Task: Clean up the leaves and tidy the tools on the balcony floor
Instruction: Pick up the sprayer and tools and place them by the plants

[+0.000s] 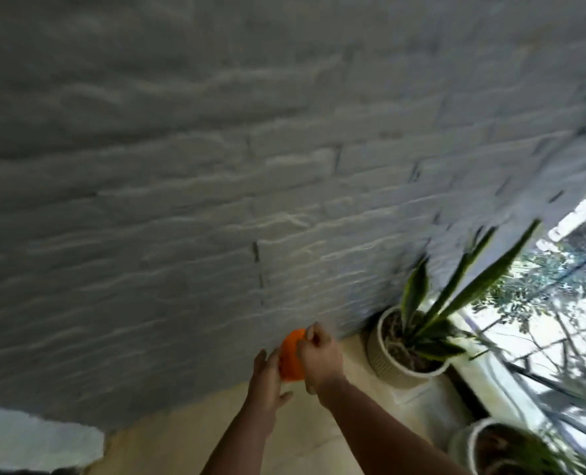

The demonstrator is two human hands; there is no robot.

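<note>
No legible text, label, brand or number anywhere (frame motion-blurred throughout)
</note>
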